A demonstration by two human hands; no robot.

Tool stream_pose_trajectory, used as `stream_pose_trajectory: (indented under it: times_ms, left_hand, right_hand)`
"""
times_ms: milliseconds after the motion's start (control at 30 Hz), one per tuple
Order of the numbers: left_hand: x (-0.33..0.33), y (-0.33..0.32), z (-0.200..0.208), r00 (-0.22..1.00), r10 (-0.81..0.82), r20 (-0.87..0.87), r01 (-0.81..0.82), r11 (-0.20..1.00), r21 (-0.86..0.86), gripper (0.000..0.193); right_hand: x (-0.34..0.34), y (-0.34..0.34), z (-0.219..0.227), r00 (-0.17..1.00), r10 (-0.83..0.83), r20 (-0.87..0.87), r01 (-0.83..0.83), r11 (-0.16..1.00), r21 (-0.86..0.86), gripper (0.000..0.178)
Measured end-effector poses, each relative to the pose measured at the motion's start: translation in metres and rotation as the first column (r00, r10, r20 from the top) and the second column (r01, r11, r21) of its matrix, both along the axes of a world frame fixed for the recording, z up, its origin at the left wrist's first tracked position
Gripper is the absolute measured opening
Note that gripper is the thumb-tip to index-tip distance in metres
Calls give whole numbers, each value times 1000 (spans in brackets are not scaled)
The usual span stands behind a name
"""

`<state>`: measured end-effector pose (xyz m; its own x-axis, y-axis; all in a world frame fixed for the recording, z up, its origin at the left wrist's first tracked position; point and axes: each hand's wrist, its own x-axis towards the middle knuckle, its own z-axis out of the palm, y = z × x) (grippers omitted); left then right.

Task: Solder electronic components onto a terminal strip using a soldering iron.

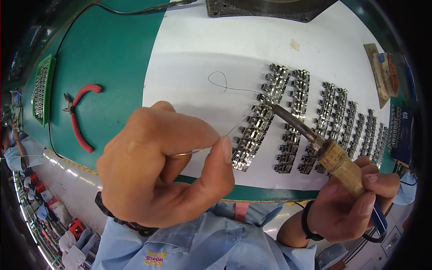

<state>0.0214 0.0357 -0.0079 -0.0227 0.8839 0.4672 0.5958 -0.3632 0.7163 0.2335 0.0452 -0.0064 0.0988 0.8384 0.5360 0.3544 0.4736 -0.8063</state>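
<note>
My left hand (pixel 162 166) pinches a thin solder wire (pixel 234 127) between thumb and forefinger; the wire's far end loops on the white sheet (pixel 202 58). My right hand (pixel 348 202) grips a soldering iron (pixel 315 141) by its cork-wrapped handle. The iron's tip meets the wire at the top of a row of small shiny metal parts (pixel 258 128). More such rows (pixel 342 121) lie side by side to the right on the sheet.
Red-handled cutters (pixel 78 114) lie on the green bench (pixel 103 49) at left, beside a green tray (pixel 41 87) of metal parts. A dark plate (pixel 270 9) sits at the far edge. A sponge holder (pixel 382 74) and a dark box (pixel 402 132) stand at right. Other workers sit far left.
</note>
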Motion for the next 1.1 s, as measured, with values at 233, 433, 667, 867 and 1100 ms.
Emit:
stream_pose_trajectory:
  times_ms: [233,433,667,867,1100]
  left_hand:
    - [-1,2,-3,1000,-9,-6,10,1000,16,16]
    - [2,2,-2,1000,-5,-10,4,999,-44,16]
    - [0,1,2,1000,-18,13,19,998,-56,15]
    - [3,-2,7,997,74,17,-72,993,-93,13]
    - [5,-2,7,997,76,33,-72,989,-126,13]
  right_hand:
    - [12,3,3,987,155,-37,-157,985,-64,24]
    - [13,4,4,985,163,-58,-169,980,-102,22]
    - [9,5,3,982,150,-114,-161,983,-89,24]
    - [16,1,-1,985,165,-52,-164,986,35,27]
    - [9,-18,-2,983,-89,161,64,986,152,29]
